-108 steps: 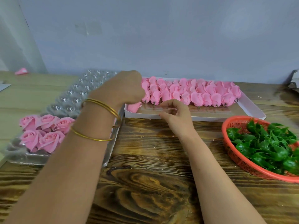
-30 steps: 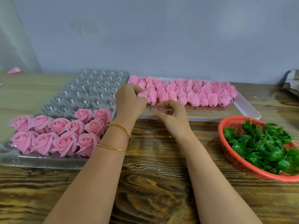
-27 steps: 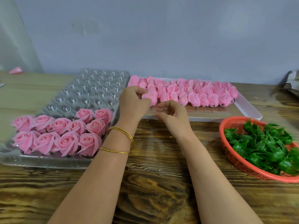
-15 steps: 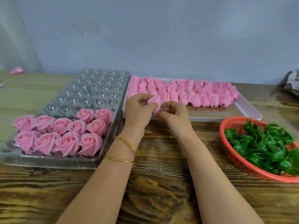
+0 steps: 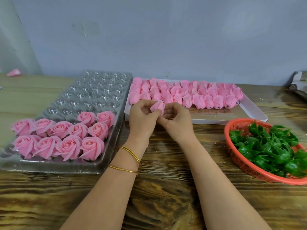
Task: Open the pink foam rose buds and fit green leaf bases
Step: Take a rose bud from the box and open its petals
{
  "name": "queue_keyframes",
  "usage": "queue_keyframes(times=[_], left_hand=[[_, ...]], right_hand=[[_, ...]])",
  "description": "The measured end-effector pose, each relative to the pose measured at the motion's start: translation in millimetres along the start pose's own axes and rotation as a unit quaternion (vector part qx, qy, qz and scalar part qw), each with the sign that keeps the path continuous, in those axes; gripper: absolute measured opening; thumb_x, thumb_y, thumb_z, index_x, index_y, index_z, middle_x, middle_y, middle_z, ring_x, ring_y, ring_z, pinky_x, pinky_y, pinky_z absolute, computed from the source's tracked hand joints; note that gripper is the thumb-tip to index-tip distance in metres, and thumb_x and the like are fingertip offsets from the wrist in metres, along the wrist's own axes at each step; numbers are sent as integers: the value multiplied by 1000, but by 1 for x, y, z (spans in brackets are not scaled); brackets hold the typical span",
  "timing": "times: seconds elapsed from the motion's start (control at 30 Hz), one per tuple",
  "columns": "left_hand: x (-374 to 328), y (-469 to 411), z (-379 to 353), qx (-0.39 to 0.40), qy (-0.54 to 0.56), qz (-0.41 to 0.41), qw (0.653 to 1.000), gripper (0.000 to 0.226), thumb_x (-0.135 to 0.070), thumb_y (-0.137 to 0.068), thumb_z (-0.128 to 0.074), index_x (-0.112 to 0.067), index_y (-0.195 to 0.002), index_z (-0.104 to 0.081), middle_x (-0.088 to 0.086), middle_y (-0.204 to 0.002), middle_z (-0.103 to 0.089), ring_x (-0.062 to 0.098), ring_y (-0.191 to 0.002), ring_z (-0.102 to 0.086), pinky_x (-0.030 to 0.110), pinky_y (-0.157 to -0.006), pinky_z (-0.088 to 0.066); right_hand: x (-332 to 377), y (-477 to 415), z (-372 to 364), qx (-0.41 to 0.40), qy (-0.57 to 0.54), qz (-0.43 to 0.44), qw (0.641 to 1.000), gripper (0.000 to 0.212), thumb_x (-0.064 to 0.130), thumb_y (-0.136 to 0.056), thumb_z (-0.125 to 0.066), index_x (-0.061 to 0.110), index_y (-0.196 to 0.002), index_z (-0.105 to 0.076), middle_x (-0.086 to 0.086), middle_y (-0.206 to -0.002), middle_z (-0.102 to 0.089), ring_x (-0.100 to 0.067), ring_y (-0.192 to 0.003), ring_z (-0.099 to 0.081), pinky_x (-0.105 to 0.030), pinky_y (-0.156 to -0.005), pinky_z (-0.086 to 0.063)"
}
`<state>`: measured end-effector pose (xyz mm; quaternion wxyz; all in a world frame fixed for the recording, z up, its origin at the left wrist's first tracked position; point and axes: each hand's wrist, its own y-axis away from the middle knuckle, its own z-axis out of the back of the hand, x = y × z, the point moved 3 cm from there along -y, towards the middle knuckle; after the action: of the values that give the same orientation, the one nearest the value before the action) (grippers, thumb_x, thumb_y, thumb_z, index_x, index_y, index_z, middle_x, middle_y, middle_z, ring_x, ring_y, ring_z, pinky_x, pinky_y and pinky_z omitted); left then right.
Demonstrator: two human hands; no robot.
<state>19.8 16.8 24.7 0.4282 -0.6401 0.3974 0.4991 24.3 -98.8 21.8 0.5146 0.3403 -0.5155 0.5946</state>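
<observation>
1 pink rose bud (image 5: 157, 107), pinched by fingers of left hand (image 5: 141, 120) and right hand (image 5: 176, 123), over surface (image 5: 166, 188) centre, bud tray (image 5: 254, 112) 12 o'clock, 11 opened roses (image 5: 68, 146) 9 o'clock, leaf bases (image 5: 269, 146) 3 o'clock

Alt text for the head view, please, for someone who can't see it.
Left hand and right hand pinch one closed pink rose bud over a white tray of more buds. Opened roses sit in a clear tray at left; green leaf bases fill an orange basket at right.
</observation>
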Motion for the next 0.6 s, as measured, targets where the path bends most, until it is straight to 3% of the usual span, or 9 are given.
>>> queue_keyframes(times=[0.1,0.2,0.33,0.4,0.47,0.5,0.53,0.6], left_hand=[[1,0,0,8,8,-3,1000,31,5,-72,-74,-19,-86,-62,3,-88,-68,7,-79,-66,25,-69,-53],[5,-1,-1,3,29,17,999,44,5,-70,-77,-20,-97,-53,-1,-95,-61,-3,-76,-63,17,-66,-50],[8,-3,-3,18,57,55,997,53,1,-70,-81,-20,-107,-50,-3,-99,-58,-1,-82,-63,11,-63,-51],[8,-3,-3,41,71,73,994,45,1,-69,-81,-15,-105,-58,6,-99,-66,9,-88,-69,24,-75,-58],[5,-3,-4,73,81,80,991,42,1,-68,-80,-2,-108,-64,21,-103,-69,31,-98,-69,46,-90,-56],[3,-2,-4,86,84,78,990,39,1,-69,-78,1,-106,-66,25,-102,-69,37,-98,-68,51,-92,-54],[2,-1,-4,93,82,75,989,34,2,-70,-77,1,-102,-68,26,-99,-70,39,-97,-68,51,-92,-54],[2,-1,-4,98,74,75,990,24,6,-72,-76,-2,-94,-71,22,-93,-72,35,-93,-70,46,-91,-55]], right_hand=[[0,0,1,2,-9,-4,1000,27,7,-74,-79,10,-96,-64,-2,-83,-68,-10,-73,-61,-27,-70,-55],[-1,-1,1,8,-23,-4,1000,27,5,-73,-79,17,-90,-62,1,-79,-66,-8,-70,-59,-24,-67,-53],[-1,0,0,24,-33,-1,999,31,0,-74,-77,5,-101,-64,-14,-87,-68,-11,-71,-61,-27,-66,-55],[0,1,0,37,-53,-7,998,34,-2,-74,-76,3,-105,-63,-21,-91,-68,-11,-68,-63,-29,-59,-56],[2,3,0,57,-88,-21,994,32,-3,-77,-74,4,-106,-62,-22,-90,-67,-15,-70,-65,-41,-59,-58],[3,4,0,70,-108,-30,991,31,-5,-78,-73,5,-106,-62,-20,-89,-67,-20,-74,-66,-48,-63,-59],[3,4,-1,85,-127,-36,988,30,-6,-79,-72,6,-105,-63,-18,-89,-68,-23,-79,-67,-53,-68,-59],[5,4,-1,110,-157,-33,981,31,-11,-80,-69,7,-104,-65,-16,-92,-71,-26,-86,-69,-50,-78,-57]])
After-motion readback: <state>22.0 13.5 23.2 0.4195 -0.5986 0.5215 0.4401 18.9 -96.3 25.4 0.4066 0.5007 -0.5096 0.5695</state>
